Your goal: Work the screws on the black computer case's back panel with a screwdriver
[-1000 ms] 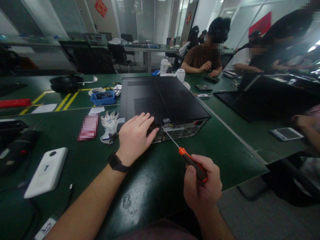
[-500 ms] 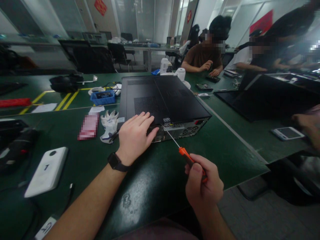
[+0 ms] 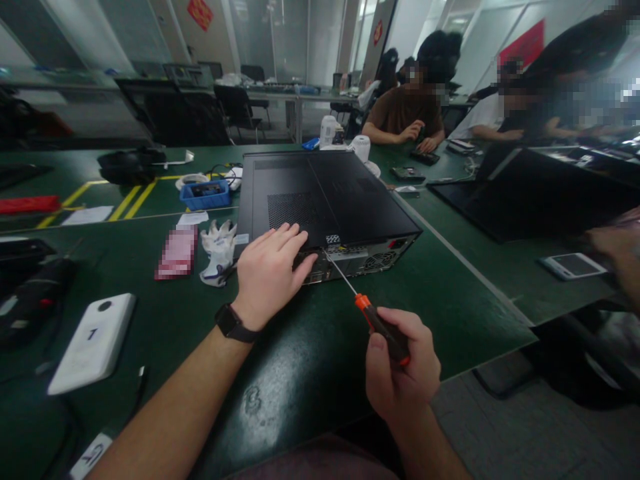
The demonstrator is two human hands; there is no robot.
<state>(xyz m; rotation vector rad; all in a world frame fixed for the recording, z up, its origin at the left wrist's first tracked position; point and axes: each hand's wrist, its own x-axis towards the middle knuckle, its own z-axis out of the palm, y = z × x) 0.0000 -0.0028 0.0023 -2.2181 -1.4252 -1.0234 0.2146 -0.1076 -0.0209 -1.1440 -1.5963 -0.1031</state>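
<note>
A black computer case (image 3: pixel 345 190) lies flat on the green table (image 3: pixel 450 313), its back panel with ports and a fan grille facing me. My left hand (image 3: pixel 273 270) rests on the case's near left edge, fingers stretched over the cover and thumb down the back panel. In my right hand (image 3: pixel 405 363) is a screwdriver (image 3: pixel 385 327) with a black and orange handle, fingers wrapped round it. Its thin shaft points away from me, with the tip at the top edge of the back panel, just right of my left thumb. Whatever the tip touches is too small to make out.
Left of the case lie a white glove (image 3: pixel 219 253), a blue tray (image 3: pixel 205 195) of small parts and a white power bank (image 3: pixel 93 343). A phone (image 3: pixel 574 265) lies at right beside another person's hand. Across the table a person (image 3: pixel 407 120) handles a small part.
The screwdriver handle has turned, and my right thumb and fingers have shifted on it. My left hand and the computer case stay in place.
</note>
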